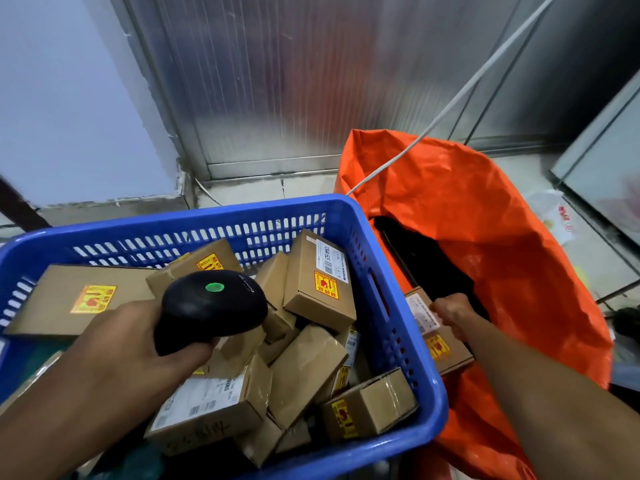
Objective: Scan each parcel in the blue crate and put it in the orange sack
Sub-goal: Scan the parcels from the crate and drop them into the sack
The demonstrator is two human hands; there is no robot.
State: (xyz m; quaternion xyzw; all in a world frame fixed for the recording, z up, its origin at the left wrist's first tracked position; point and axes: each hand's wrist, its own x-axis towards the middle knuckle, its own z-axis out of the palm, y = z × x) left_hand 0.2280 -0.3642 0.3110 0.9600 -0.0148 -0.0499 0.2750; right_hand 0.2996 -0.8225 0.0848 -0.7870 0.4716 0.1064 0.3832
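right hand (450, 311) grips parcel (437, 332) beyond crate rim (388, 271), over sack mouth (429, 251); left hand (138, 344) clasps scanner (211, 306).

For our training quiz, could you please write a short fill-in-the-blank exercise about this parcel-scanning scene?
1. The left hand holds a black ____ with a green light on top.
2. The right hand holds a parcel over the mouth of the ____ sack.
3. The unscanned parcels lie in a ____ crate with slotted walls.
4. A white ____ runs down from the upper right into the sack.

Missing words: scanner; orange; blue; cable
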